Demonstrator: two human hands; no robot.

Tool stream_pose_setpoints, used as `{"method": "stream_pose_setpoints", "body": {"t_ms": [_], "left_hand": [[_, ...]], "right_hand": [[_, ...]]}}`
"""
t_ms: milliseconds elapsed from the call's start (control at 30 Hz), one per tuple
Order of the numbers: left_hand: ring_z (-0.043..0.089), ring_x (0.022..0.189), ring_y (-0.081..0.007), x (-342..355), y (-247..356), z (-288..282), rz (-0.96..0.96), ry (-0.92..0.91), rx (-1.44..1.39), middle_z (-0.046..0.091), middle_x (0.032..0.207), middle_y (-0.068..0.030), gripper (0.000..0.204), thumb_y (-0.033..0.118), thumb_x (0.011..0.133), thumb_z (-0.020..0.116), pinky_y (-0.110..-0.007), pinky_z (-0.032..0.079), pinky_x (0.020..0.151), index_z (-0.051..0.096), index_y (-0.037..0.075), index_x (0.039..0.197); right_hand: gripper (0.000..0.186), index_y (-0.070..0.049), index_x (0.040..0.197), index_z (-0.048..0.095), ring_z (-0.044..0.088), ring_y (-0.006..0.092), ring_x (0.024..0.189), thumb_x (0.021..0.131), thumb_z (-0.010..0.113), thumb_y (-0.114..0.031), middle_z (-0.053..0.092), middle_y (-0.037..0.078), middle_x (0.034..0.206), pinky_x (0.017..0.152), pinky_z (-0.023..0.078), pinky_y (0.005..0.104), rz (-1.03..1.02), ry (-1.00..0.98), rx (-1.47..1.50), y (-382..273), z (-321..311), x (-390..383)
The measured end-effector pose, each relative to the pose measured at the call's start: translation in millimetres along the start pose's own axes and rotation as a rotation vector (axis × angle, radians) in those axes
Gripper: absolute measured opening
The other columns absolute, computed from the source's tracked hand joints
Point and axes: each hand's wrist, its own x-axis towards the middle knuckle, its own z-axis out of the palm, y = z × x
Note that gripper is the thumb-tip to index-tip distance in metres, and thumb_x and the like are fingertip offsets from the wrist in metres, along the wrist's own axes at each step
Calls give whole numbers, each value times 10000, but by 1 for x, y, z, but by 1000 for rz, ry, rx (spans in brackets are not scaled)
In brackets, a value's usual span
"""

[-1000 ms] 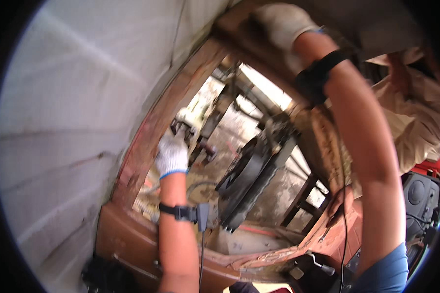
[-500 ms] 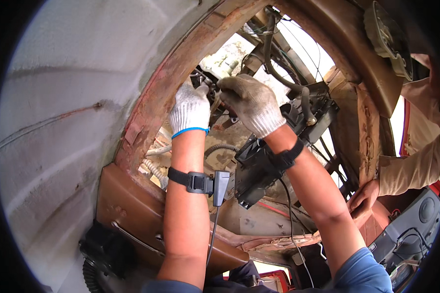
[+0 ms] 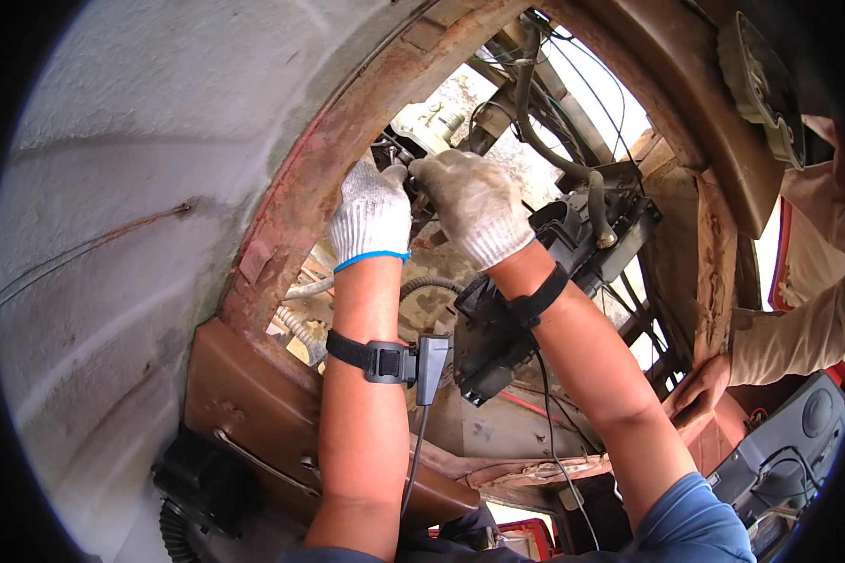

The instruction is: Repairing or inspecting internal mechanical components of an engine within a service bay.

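Observation:
Both hands wear knitted work gloves and reach through a rusty frame opening into an engine bay. My left hand (image 3: 371,211), in a white glove with a blue cuff edge, is beside a dark metal part (image 3: 394,152); its fingers curl away from view. Close to its right, my right hand (image 3: 474,202) wears a soiled glove with fingers bent inward, close to the left thumb. What the fingertips hold, if anything, is hidden behind the gloves. Below the right hand lies a black plastic housing (image 3: 502,347). A pale reservoir-like part (image 3: 422,127) sits just beyond the hands.
A rusty frame edge (image 3: 291,197) borders the opening on the left. A thick black hose (image 3: 526,122) and thin wires run at upper right. Another person's hand (image 3: 704,385) rests on the frame at right. A brown trim panel (image 3: 244,403) is at lower left.
My right hand has shifted slightly left and down, closer to the left hand. The left hand stays nearly in place. The view has moved a little.

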Motion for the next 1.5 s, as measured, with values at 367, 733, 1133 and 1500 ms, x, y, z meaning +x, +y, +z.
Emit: {"method": "stream_pose_setpoints", "body": {"t_ms": [367, 733, 1133, 1500], "left_hand": [[576, 1260, -469, -1, -5, 3, -27, -22, 59, 591, 1397, -283, 551, 319, 917, 680, -501, 474, 1064, 595, 27, 1377], [538, 1319, -458, 4, -7, 7, 88, 86, 22, 580, 1418, -284, 589, 293, 890, 724, -495, 407, 1131, 591, 18, 1394], [503, 1368, -429, 4, -3, 2, 108, 34, 59, 544, 1466, -274, 628, 273, 880, 722, -470, 379, 1164, 559, 16, 1429], [532, 1332, -440, 7, -3, 3, 60, -18, 32, 566, 1438, -277, 603, 298, 895, 716, -480, 405, 1139, 577, 10, 1406]], "right_hand": [[235, -146, 1080, 707, 672, 315, 928, 847, 702, -175, 665, 103, 926, 806, 549, 427, 6, 214, 122, -9, 16, -9], [144, -135, 970, 724, 668, 320, 871, 874, 721, -242, 665, 96, 884, 767, 540, 439, 124, 257, 87, -10, 24, -7], [184, -120, 1025, 691, 692, 327, 882, 879, 703, -232, 688, 117, 914, 750, 552, 443, 30, 137, 1, 0, 22, -4], [246, -88, 923, 681, 694, 325, 816, 957, 629, -325, 671, 135, 833, 747, 555, 451, -16, 165, -46, -1, 19, -1]]}}
